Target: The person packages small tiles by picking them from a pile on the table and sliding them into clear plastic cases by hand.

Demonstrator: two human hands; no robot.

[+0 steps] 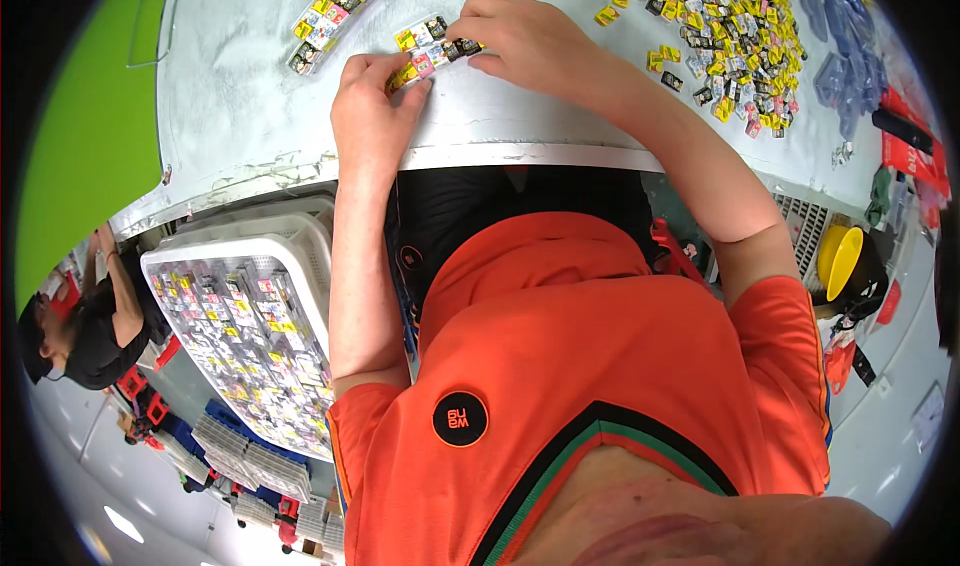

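Observation:
Between my hands, near the table's front edge, lies a clear tray of small tiles [435, 54] in yellow, pink, white and black. My left hand [372, 106] has its thumb and forefinger closed on the tray's left end. At the right end, my right hand [515, 44] has its fingers bent over dark tiles, with the thumb close below. Whether it also pinches a single tile is hidden. Farther left on the table is another filled clear tray [328, 28], lying at a slant.
A wide heap of loose tiles [720, 41] covers the table's right side, with a few strays nearer me. Beyond it are empty clear trays [850, 41]. A green surface [95, 116] lies left. Below the table stands a white crate [285, 251] of filled trays. A co-worker [100, 316] is at far left.

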